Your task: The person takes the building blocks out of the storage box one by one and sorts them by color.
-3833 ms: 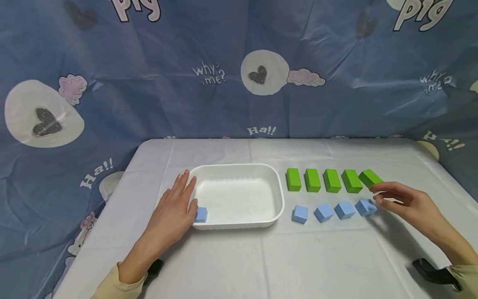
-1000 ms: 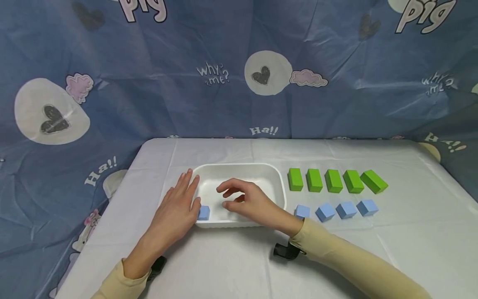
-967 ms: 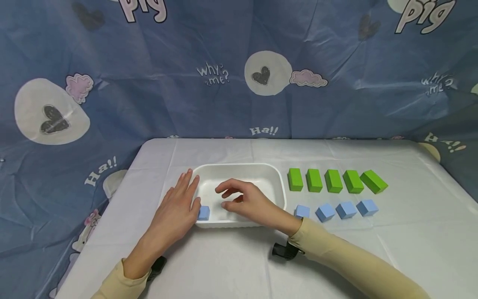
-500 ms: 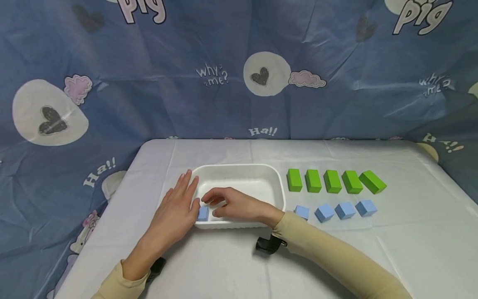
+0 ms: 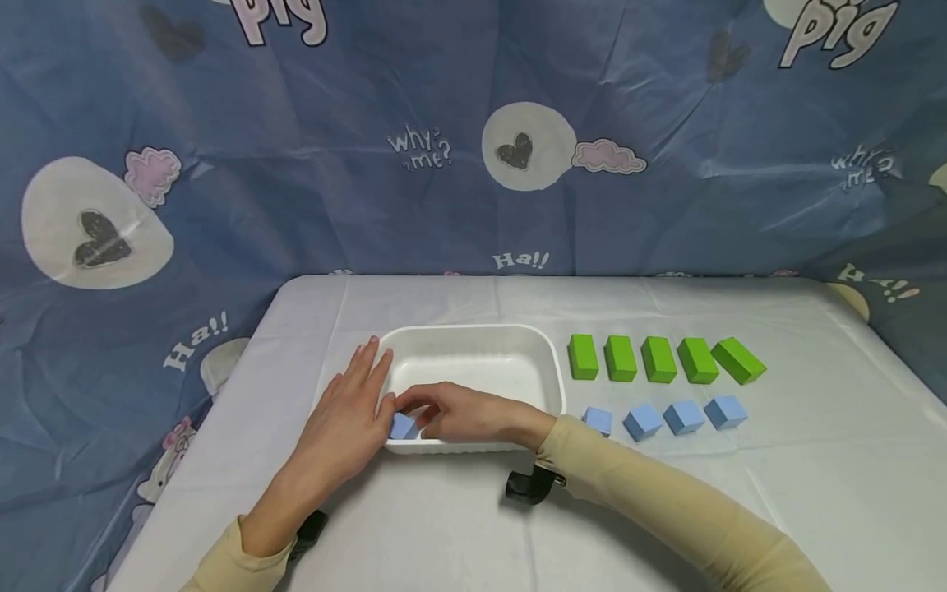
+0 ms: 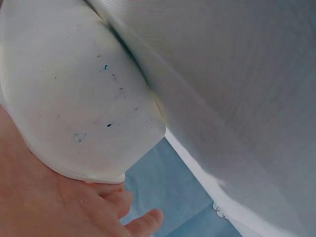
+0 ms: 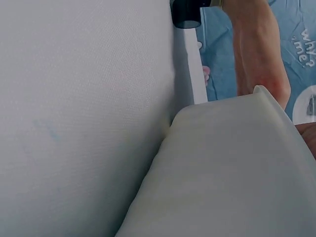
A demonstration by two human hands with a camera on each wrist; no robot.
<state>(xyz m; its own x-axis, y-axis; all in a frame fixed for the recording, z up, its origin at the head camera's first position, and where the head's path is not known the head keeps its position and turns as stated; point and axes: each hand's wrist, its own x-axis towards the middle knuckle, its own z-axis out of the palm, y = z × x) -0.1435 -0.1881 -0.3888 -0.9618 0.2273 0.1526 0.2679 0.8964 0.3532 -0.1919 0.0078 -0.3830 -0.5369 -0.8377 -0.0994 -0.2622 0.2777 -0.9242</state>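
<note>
A white plastic tray (image 5: 488,446) stands on the table, with a blue block (image 5: 403,427) in its near left corner. My right hand (image 5: 466,413) reaches into the tray from the right, its index finger and thumb on either side of that block, which sits slightly turned. With straight fingers, my left hand (image 5: 346,415) rests on the tray's left rim, its thumb close to the block. The left wrist view shows the tray's outer wall (image 6: 84,98) above the left hand (image 6: 64,207). In the right wrist view, the tray wall (image 7: 222,163) hides most of the right hand.
To the right of the tray lies a row of several green blocks (image 5: 620,358), the rightmost one angled. Nearer the person is a row of several blue blocks (image 5: 684,417). A white cloth (image 5: 444,526) covers the table; a blue printed curtain (image 5: 333,205) hangs behind.
My right hand has gone from beside the right-hand blocks leftward into the tray, then down onto the blue block. That block has turned slightly. The left hand keeps its place on the rim.
</note>
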